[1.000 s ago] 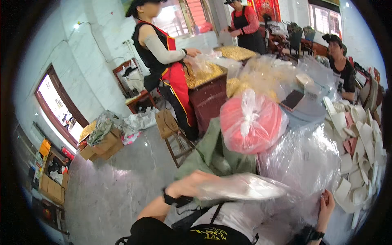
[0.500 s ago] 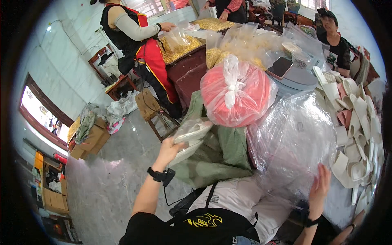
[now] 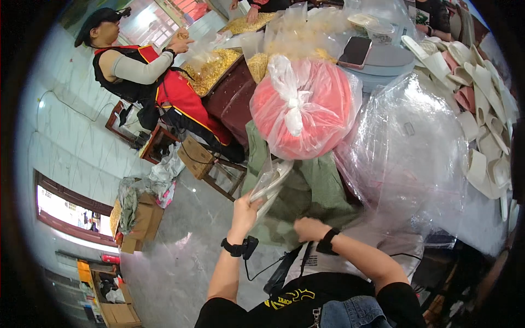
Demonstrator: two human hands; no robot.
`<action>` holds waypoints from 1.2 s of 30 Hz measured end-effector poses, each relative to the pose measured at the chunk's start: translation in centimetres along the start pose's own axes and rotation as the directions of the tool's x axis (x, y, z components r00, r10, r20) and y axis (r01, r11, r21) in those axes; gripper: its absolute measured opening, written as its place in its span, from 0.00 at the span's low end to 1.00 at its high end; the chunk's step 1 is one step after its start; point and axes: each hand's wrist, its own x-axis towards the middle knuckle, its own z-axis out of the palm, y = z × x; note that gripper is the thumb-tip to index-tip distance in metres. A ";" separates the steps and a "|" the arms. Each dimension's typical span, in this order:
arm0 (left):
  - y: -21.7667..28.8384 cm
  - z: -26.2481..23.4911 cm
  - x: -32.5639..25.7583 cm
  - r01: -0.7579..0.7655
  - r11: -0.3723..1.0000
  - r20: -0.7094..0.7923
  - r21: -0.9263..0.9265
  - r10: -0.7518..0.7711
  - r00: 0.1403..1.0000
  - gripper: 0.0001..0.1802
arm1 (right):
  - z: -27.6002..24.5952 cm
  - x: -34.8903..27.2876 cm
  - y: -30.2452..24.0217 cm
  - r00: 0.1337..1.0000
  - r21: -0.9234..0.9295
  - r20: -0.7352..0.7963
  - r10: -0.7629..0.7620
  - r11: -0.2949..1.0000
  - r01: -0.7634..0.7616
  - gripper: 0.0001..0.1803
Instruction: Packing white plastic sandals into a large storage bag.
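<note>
Extending obliquely through the middle of the head view, a flat pale package (image 3: 275, 187) in clear film is held in the left hand (image 3: 247, 213). Its long axis slopes from a near, lower-left end at the fingers to a far, upper-right end, which points toward the underside of a red bundle (image 3: 306, 117) tied in a clear bag. The package is seen nearly edge-on, as a narrow pale strip; a loose part of the film rises to the left of its far end. It lies in front of the green sack (image 3: 320, 188), below the red bundle; whether it touches either cannot be told.

The left fingers close round the near end, pinching it against the thumb. The right hand (image 3: 310, 229), apart from the package and to its right, is in front of the lower part of the sack with fingers curled inward; whether they press fully together or pinch anything cannot be told. Each wrist bears a black band.

Right of the sack is a heap of clear plastic bags (image 3: 407, 147), with pale slippers (image 3: 484, 87) piled beyond. A phone (image 3: 355, 52) rests on a grey-blue container (image 3: 383, 68) behind the red bundle.
</note>
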 end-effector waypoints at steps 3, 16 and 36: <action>0.3 0.6 -0.1 0.036 0.999 0.064 -0.018 -0.034 0.997 0.19 | 3.1 0.6 -5.0 0.904 0.076 0.001 -0.427 0.902 0.426 0.14; 4.7 3.6 2.4 -0.055 0.993 0.439 0.107 0.002 0.899 0.22 | 4.7 -4.2 -6.4 0.792 0.104 0.197 -0.578 0.815 0.570 0.19; -6.0 15.2 4.8 -0.027 0.828 0.279 0.560 -0.159 0.947 0.11 | 6.3 -5.7 -5.9 0.822 0.001 0.138 -0.552 0.830 0.557 0.14</action>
